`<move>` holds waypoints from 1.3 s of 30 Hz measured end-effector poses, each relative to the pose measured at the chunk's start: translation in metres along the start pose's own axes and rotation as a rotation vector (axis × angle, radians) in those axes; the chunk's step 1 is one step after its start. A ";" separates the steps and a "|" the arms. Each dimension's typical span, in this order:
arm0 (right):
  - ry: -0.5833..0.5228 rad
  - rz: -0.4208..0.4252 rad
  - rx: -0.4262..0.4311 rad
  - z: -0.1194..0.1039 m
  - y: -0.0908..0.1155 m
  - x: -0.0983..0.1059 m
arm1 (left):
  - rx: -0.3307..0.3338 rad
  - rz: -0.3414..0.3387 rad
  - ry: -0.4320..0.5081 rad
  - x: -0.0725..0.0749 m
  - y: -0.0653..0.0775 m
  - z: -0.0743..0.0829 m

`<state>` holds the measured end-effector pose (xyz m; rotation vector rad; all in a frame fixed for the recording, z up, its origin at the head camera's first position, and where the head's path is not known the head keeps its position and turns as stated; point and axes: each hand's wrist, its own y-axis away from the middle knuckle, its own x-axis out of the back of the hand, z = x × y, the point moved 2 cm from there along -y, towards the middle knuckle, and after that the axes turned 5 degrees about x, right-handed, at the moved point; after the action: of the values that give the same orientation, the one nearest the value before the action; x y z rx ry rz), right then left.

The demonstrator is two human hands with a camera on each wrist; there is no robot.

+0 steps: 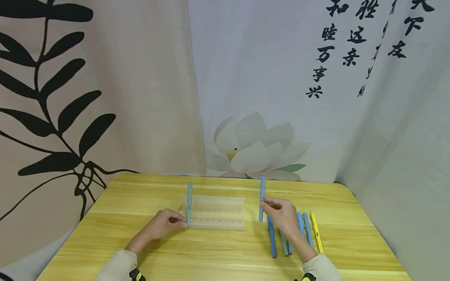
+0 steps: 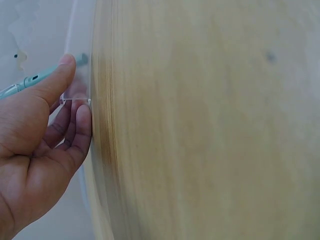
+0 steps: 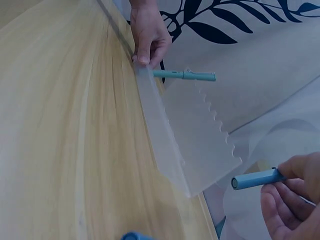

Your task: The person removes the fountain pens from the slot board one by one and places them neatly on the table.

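A clear pen rack (image 1: 223, 225) with notched edges stands on the table, and one teal pen (image 1: 189, 200) rests in it at the left end. My left hand (image 1: 165, 223) pinches the rack's left front corner between thumb and fingers, close to the teal pen; in the left wrist view the thumb (image 2: 59, 80) lies over the clear edge. To the right of the rack, my right hand (image 1: 282, 213) pinches a light blue pen (image 1: 262, 189) that is held nearly upright. In the right wrist view this blue pen (image 3: 255, 179) is apart from the rack (image 3: 200, 140).
Under and beside my right forearm lie several pens: a darker blue pen (image 1: 272, 239), a green one (image 1: 283, 242), light blue ones (image 1: 308, 229) and a yellow one (image 1: 317, 233). Printed cloth (image 1: 151, 97) hangs behind the wooden table (image 1: 200, 263).
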<state>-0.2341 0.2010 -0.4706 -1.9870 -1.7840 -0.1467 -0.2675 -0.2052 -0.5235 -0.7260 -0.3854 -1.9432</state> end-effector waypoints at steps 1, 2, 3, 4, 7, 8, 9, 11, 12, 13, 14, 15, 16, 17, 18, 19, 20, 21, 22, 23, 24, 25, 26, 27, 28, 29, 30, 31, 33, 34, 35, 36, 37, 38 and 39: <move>0.007 0.006 -0.007 0.002 0.000 0.002 | 0.001 0.001 0.000 0.000 0.000 0.000; 0.015 0.010 -0.006 0.003 0.001 0.004 | 0.003 0.000 0.003 0.000 0.000 0.000; 0.021 0.014 -0.013 0.005 0.001 0.007 | 0.001 0.001 0.004 0.000 0.000 -0.001; 0.029 0.017 -0.016 0.007 0.002 0.009 | -0.001 0.002 0.003 0.000 0.000 -0.001; 0.028 0.024 -0.033 0.011 0.003 0.016 | 0.003 0.002 0.006 -0.001 -0.001 -0.001; 0.025 0.025 -0.034 0.012 0.003 0.018 | 0.001 0.001 0.008 -0.001 -0.001 -0.001; 0.026 0.027 -0.039 0.013 0.004 0.021 | -0.001 0.002 0.006 -0.001 -0.001 -0.001; 0.028 0.030 -0.045 0.015 0.005 0.026 | 0.001 0.001 0.007 -0.001 -0.001 -0.001; 0.032 0.030 -0.051 0.016 0.005 0.029 | 0.001 0.000 0.006 -0.001 -0.001 -0.001; 0.038 0.032 -0.057 0.018 0.005 0.032 | 0.001 0.001 0.004 0.000 -0.001 0.000; 0.039 0.033 -0.063 0.019 0.006 0.034 | 0.000 0.002 0.004 0.000 -0.001 0.000; 0.045 0.034 -0.074 0.020 0.006 0.037 | 0.002 0.002 0.003 0.000 -0.001 0.000; 0.049 0.035 -0.085 0.021 0.007 0.041 | 0.001 0.002 0.003 0.000 -0.001 0.000; 0.055 0.038 -0.095 0.022 0.008 0.044 | 0.002 0.003 0.002 0.000 -0.001 0.000; 0.062 0.039 -0.104 0.023 0.008 0.046 | 0.003 0.004 0.002 0.000 -0.001 0.000; 0.071 0.042 -0.109 0.024 0.009 0.049 | 0.003 0.004 0.003 0.000 -0.001 0.000; 0.081 0.048 -0.113 0.024 0.009 0.052 | 0.003 0.003 0.004 0.000 -0.001 0.000; 0.094 0.055 -0.115 0.025 0.009 0.055 | 0.003 0.003 0.004 0.000 -0.001 0.000; 0.105 0.061 -0.116 0.025 0.010 0.057 | 0.003 0.004 0.005 0.000 -0.001 0.000; 0.113 0.066 -0.117 0.026 0.010 0.059 | 0.003 0.003 0.005 0.000 -0.001 0.000; 0.117 0.069 -0.116 0.027 0.010 0.061 | 0.003 0.002 0.005 0.000 -0.001 0.000; 0.119 0.074 -0.120 0.028 0.010 0.063 | 0.002 0.002 0.004 0.000 -0.001 0.000; 0.125 0.079 -0.124 0.028 0.011 0.065 | 0.002 0.000 0.004 0.000 -0.001 0.000; 0.127 0.082 -0.129 0.029 0.011 0.067 | 0.001 0.000 0.003 0.000 -0.001 0.000; 0.126 0.081 -0.135 0.031 0.011 0.069 | 0.000 -0.001 0.003 0.000 -0.001 0.000; 0.127 0.082 -0.141 0.032 0.012 0.071 | 0.000 -0.001 0.002 0.000 -0.001 0.000; 0.130 0.084 -0.145 0.033 0.012 0.073 | 0.000 0.000 0.001 0.000 -0.001 0.000; 0.136 0.087 -0.150 0.034 0.012 0.075 | 0.001 0.000 0.002 0.000 -0.001 0.000; 0.150 0.089 -0.152 0.036 0.013 0.079 | 0.002 0.000 0.005 0.000 -0.001 0.000; 0.162 0.088 -0.151 0.037 0.014 0.081 | 0.002 0.000 0.007 0.000 -0.001 0.000; 0.176 0.092 -0.153 0.038 0.015 0.083 | 0.003 0.001 0.009 0.000 -0.001 0.000; 0.187 0.093 -0.156 0.039 0.015 0.085 | 0.003 0.001 0.011 0.000 -0.001 0.001; 0.196 0.097 -0.161 0.040 0.016 0.088 | 0.003 0.000 0.013 0.000 -0.001 0.001; 0.205 0.098 -0.164 0.041 0.017 0.090 | 0.003 -0.001 0.016 0.000 -0.001 0.001; 0.212 0.100 -0.168 0.042 0.017 0.092 | 0.003 -0.001 0.016 0.000 0.000 0.002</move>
<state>-0.2129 0.3014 -0.4780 -2.0844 -1.5797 -0.4710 -0.2673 -0.2040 -0.5224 -0.7074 -0.3789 -1.9478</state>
